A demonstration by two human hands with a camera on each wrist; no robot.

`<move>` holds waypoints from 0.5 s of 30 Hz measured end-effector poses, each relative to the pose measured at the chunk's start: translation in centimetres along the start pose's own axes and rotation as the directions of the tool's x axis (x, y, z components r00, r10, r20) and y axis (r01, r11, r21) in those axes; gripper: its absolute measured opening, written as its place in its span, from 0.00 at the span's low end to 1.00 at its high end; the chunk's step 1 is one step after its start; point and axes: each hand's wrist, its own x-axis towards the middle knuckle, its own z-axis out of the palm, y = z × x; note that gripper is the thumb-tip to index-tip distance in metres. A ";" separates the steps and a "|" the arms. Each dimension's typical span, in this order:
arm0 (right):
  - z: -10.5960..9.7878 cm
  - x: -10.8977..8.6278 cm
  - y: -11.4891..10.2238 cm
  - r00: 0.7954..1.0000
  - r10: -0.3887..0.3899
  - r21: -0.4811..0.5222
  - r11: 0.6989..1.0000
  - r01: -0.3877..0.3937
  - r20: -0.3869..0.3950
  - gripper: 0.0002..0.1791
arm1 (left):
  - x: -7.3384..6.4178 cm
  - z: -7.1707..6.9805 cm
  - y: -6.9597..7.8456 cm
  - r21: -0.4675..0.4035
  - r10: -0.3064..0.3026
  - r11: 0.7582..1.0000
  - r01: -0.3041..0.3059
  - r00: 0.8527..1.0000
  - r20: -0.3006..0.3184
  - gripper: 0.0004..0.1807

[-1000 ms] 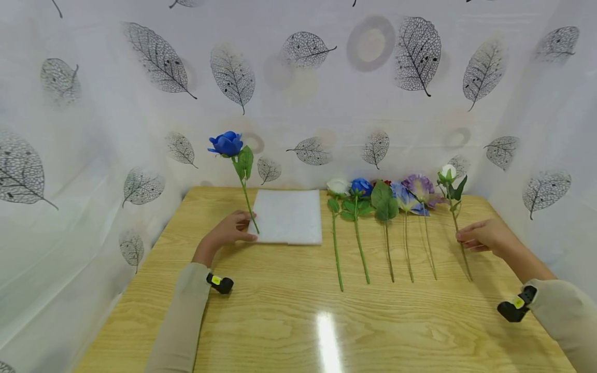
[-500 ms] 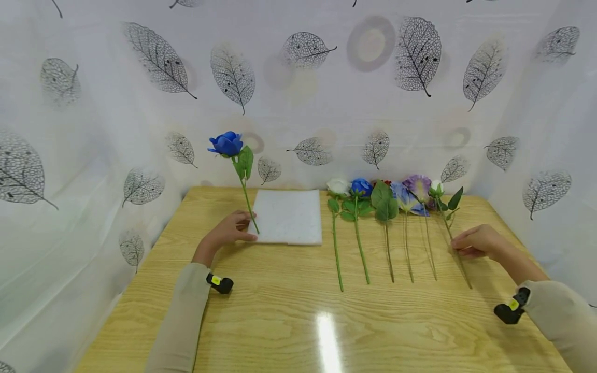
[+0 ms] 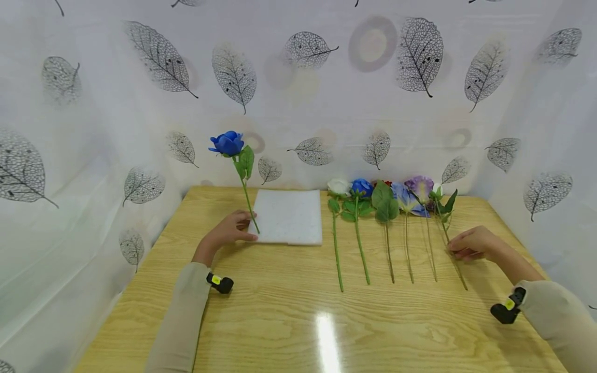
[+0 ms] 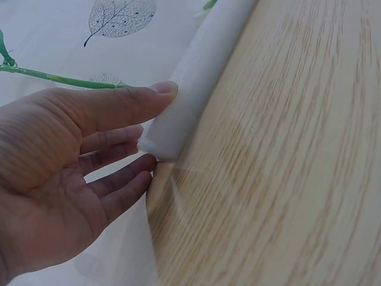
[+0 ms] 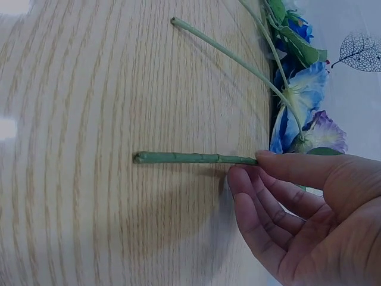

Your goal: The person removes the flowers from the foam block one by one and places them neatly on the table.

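Note:
My left hand (image 3: pixel 229 228) holds the near left corner of a white foam block (image 3: pixel 291 217), thumb against one face and fingertips at the side. The same foam (image 4: pixel 193 83) shows edge-on in the left wrist view. An artificial blue rose (image 3: pixel 227 144) stands tilted over that corner, its green stem ending at the foam; how it is fixed cannot be made out. On the right, my right hand (image 3: pixel 473 243) pinches the stem of a white rose (image 3: pixel 437 189) between thumb and fingers. Its stem end (image 5: pixel 172 157) sticks out past the fingertips in the right wrist view.
Between the hands lies a row of artificial flowers: a white rose (image 3: pixel 339 187), a blue rose (image 3: pixel 361 187), a red one mostly behind leaves (image 3: pixel 384 203), a blue flower (image 3: pixel 406 199) and a purple one (image 3: pixel 420 187). A leaf-print curtain (image 3: pixel 298 103) surrounds the wooden table (image 3: pixel 261 311).
The right hand has lowered the white rose and brought it left, its head now beside the purple flower. The left hand, foam block and blue rose have stayed put.

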 end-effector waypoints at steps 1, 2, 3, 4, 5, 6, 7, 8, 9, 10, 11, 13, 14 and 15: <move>0.0 0.0 0.0 1.000 0.001 0.001 1.000 -0.001 0.004 0.11 | 0.0 0.0 0.0 -0.002 0.000 1.000 0.000 1.000 0.001 0.38; 0.0 0.0 0.0 1.000 0.003 0.001 1.000 -0.003 0.007 0.11 | 0.0 0.0 0.0 0.000 0.001 1.000 -0.001 1.000 0.000 0.38; 0.0 0.0 -0.1 1.000 0.005 0.002 1.000 -0.005 0.010 0.11 | 0.0 0.0 0.0 0.001 0.002 1.000 -0.002 1.000 0.000 0.38; 0.0 0.0 -0.1 1.000 0.007 0.002 1.000 -0.007 0.011 0.11 | 0.1 0.0 -0.1 0.001 0.004 1.000 -0.004 1.000 0.000 0.38; -0.1 0.0 -0.1 1.000 0.008 0.002 1.000 -0.008 0.012 0.11 | 0.1 0.0 -0.1 -0.002 0.004 1.000 -0.004 1.000 -0.001 0.38; -0.1 -0.1 -0.2 1.000 0.011 0.001 1.000 -0.011 0.011 0.11 | 0.1 0.0 -0.1 -0.001 0.003 1.000 -0.003 1.000 -0.002 0.38; -0.1 -0.1 -0.3 1.000 0.013 0.000 1.000 -0.012 0.011 0.11 | 0.1 0.0 -0.1 -0.002 0.002 1.000 -0.002 1.000 -0.002 0.38; -0.1 -0.2 -0.3 1.000 0.016 -0.001 1.000 -0.016 0.010 0.11 | 0.1 0.0 -0.1 -0.003 0.003 1.000 -0.003 1.000 -0.002 0.38; -0.1 -0.2 -0.4 1.000 0.017 -0.002 1.000 -0.017 0.009 0.12 | 0.1 0.0 -0.1 -0.005 0.003 1.000 -0.003 1.000 -0.002 0.38; -0.1 -0.2 -0.5 1.000 0.020 -0.002 1.000 -0.020 0.006 0.12 | 0.1 0.0 -0.2 -0.006 0.003 1.000 -0.003 1.000 -0.001 0.38; -0.1 -0.2 -0.5 1.000 0.022 -0.003 1.000 -0.022 0.005 0.12 | 0.1 0.0 -0.2 -0.005 0.003 1.000 -0.003 1.000 -0.002 0.38; -0.2 -0.2 -0.6 1.000 0.020 -0.007 1.000 -0.020 0.004 0.13 | 0.1 0.0 -0.2 -0.005 0.001 1.000 -0.001 1.000 -0.001 0.38; -0.3 -0.2 -0.6 1.000 0.021 -0.007 1.000 -0.021 0.002 0.13 | 0.1 0.0 -0.2 -0.003 0.001 1.000 -0.001 1.000 0.000 0.38; -0.3 -0.2 -0.6 1.000 0.019 -0.010 1.000 -0.019 0.000 0.13 | 0.1 0.0 -0.2 -0.001 0.001 1.000 -0.001 1.000 -0.001 0.38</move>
